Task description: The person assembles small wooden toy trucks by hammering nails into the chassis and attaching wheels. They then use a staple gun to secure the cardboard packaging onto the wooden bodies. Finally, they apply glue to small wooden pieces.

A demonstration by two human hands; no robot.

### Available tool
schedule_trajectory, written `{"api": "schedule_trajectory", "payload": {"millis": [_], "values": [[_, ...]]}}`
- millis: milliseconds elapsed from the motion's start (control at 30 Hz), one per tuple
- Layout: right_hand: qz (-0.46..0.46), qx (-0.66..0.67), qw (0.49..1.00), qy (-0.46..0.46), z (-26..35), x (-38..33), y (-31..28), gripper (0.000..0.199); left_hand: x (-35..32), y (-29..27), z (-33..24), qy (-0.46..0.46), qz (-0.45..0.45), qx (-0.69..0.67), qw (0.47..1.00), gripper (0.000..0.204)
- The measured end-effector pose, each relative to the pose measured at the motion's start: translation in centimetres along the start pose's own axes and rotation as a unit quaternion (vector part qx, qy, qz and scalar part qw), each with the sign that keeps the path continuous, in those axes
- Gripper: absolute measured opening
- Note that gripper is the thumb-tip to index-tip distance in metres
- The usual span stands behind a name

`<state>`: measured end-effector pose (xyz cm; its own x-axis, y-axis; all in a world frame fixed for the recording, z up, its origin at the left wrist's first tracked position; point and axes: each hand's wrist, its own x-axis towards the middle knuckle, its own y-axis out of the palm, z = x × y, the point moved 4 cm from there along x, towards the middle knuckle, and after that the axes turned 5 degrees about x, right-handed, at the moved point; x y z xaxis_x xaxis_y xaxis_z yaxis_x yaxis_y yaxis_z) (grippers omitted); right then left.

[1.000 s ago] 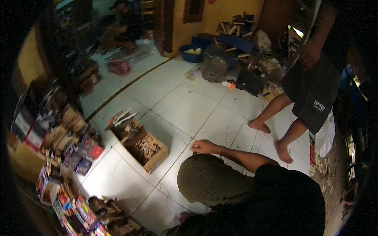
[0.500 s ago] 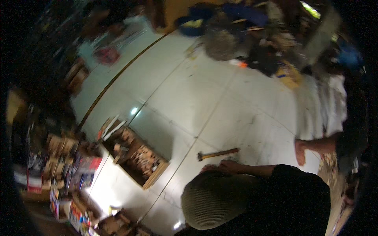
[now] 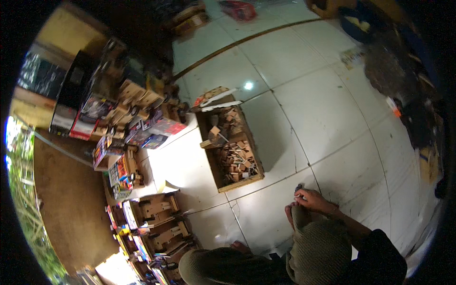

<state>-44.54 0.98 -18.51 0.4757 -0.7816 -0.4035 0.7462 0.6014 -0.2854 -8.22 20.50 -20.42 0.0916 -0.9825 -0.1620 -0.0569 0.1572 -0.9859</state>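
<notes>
From the lower right my right arm reaches past my ribbed green knee. My right hand point(image 3: 312, 200) is closed low over the floor tiles. A dark end of a hammer point(image 3: 299, 187) juts out past its fingers; the rest of the tool is hidden by the hand. A small pale bit shows at the fingertips, too small to name. Bare toes point(image 3: 289, 214) peek out beside that knee, just left of the hand. My left hand does not show. Left of the hand, apart from it, stands a two-part wooden box point(image 3: 241, 183) holding many small wood pieces.
Wooden toy trucks point(image 3: 159, 209) and stacked printed boxes point(image 3: 166, 126) line the left side. White strips point(image 3: 221, 105) lie at the wooden box's far end. A dark cord or strip point(image 3: 237, 43) crosses the far floor. Dark bags and clutter point(image 3: 399, 80) fill the far right.
The view has swung round, bringing the trucks on the left into sight. The hammer, earlier bare on the floor beyond my right hand, is now mostly covered by that hand.
</notes>
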Motion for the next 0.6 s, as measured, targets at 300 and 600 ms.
{"api": "schedule_trajectory", "payload": {"millis": [300,600], "values": [[-0.093,-0.024,0.990,-0.107,15.8,10.7,-7.3,0.027,-1.4,0.7,-0.6,-0.107,0.006,-0.033,0.994,0.073],[0.186,-0.189,0.940,-0.214,33.7,32.8,-6.9,0.034,-2.0,1.4,-1.7,-0.177,0.005,-0.064,0.982,0.074]]}}
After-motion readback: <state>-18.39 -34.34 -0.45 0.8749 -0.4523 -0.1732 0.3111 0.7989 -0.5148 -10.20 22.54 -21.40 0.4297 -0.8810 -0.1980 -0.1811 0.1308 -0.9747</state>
